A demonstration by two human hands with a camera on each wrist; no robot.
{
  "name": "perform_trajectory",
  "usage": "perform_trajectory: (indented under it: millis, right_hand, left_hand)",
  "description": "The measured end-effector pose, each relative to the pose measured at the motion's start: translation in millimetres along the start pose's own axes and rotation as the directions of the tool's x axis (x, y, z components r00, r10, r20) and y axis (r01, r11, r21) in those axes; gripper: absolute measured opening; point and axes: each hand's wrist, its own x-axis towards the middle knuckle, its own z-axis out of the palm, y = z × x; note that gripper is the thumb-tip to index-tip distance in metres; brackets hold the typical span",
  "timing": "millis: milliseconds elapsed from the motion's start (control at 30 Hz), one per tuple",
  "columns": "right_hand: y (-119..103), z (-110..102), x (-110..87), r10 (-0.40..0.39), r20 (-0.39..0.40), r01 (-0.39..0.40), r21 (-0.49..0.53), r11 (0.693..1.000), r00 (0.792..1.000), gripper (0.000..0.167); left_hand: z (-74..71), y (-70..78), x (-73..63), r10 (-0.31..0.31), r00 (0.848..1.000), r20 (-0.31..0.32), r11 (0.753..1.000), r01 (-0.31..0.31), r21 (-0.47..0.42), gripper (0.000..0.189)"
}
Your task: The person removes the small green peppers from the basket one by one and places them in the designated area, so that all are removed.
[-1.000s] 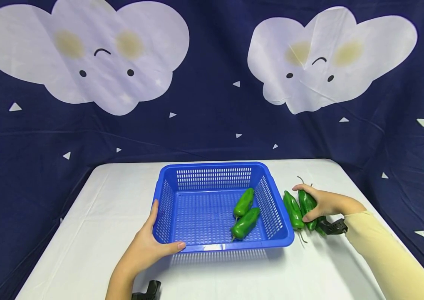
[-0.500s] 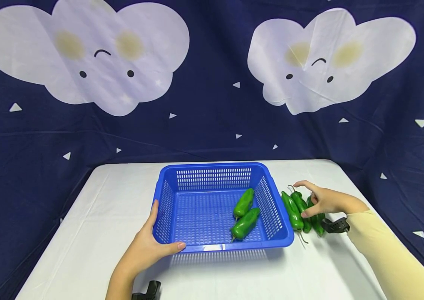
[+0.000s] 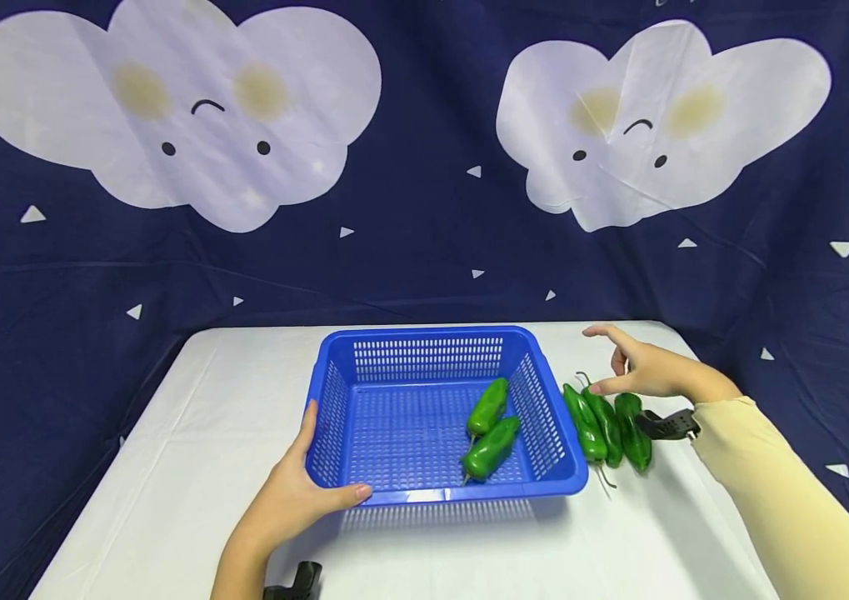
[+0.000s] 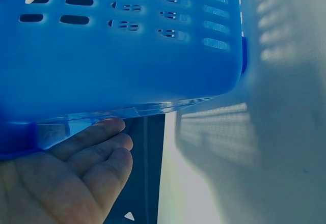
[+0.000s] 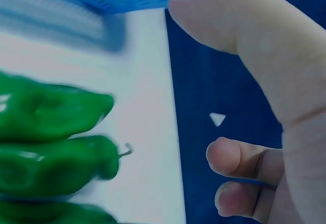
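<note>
A blue plastic basket (image 3: 424,442) with slotted walls stands mid-table, two green peppers (image 3: 490,447) lying in its right part. My left hand (image 3: 292,492) grips its near left corner, the thumb on the front rim and fingers along the left side. From below, the left wrist view shows that hand's fingers (image 4: 109,163) against the basket's outside. Three more green peppers (image 3: 604,429) lie side by side on the table, right of the basket. Just above and behind them is my right hand (image 3: 645,367), holding nothing, its thumb and index finger spread apart and other fingers curled.
A white cloth covers the table (image 3: 192,450). Behind it hangs a dark blue curtain (image 3: 424,250) printed with white clouds and small triangles. Black straps with camera mounts sit on both wrists.
My right hand has let go of a pepper and risen up and away from the pile; three peppers now lie in a row. The left hand and basket stay put.
</note>
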Motion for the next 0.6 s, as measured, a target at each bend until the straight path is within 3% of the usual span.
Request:
perform_trajectory:
  millis: [333, 600]
  right_hand:
    - [-23.3, -29.0, 8.2, -0.052, -0.066, 0.055, 0.045, 0.997, 0.996, 0.087]
    - [-34.8, -30.0, 17.2, -0.084, -0.075, 0.091, 0.101, 0.991, 0.994, 0.084]
  left_hand:
    - [0.7, -0.2, 0.3, -0.002, 1.000, -0.003, 1.000, 0.002, 0.004, 0.137]
    - [0.1, 0.8, -0.2, -0.007, 1.000, -0.001, 1.000, 0.007, -0.002, 0.136]
